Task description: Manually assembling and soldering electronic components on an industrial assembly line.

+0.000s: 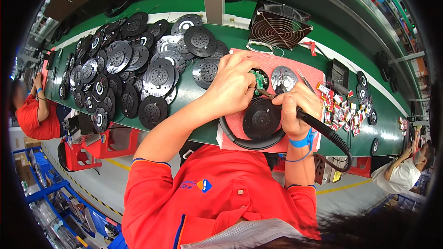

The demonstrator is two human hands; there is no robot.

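A black headphone headband (251, 144) curves across a pink mat (295, 58) in front of me, with a round black ear cup (261, 118) inside its bend. Above that cup, a green circuit board (260, 81) shows in the other cup. My left hand (234, 84) is closed at the board's left edge; its fingertips hide whatever they pinch. A soldering iron (318, 124) is gripped in my right hand (300, 108), its tip at the board's lower edge. Beside the board lies a round silver-and-black disc (284, 79).
Many black discs (159, 77) with wires cover the green bench at left. A black fan (280, 24) stands behind the mat, near a coil of wire (260, 46). Small wrapped packs (341, 113) are heaped at right. Co-workers sit at both ends.
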